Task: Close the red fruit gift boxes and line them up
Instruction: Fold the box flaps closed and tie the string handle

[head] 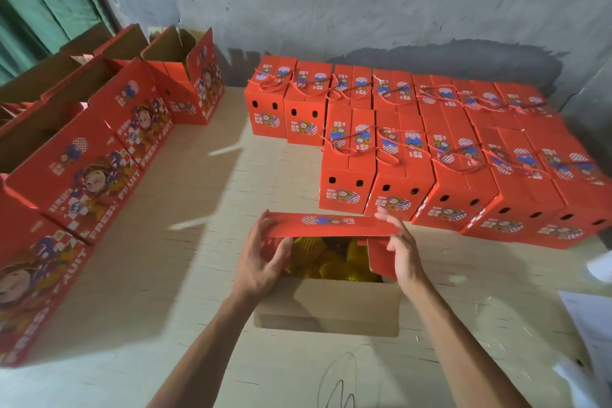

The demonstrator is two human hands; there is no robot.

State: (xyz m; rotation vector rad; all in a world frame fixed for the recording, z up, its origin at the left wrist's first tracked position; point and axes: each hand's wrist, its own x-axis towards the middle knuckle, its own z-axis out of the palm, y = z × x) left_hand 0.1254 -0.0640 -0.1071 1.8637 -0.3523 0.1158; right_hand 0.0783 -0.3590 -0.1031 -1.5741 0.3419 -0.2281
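An open red fruit gift box (331,305) stands in front of me, with yellow net-wrapped fruit (318,262) visible inside. Its far top flap (331,224) is tilted toward me over the opening. My left hand (261,258) holds the left end of that flap and the left side flap, fingers curled round them. At the flap's right end my right hand (402,248) grips it, thumb underneath, beside the red right side flap (381,258). Several closed red boxes (430,156) with rope handles stand in two rows behind.
Several open red boxes (99,149) stand in a line along the left side of the pale table (182,275). White papers (592,325) lie at the right edge. A grey concrete wall runs behind the rows.
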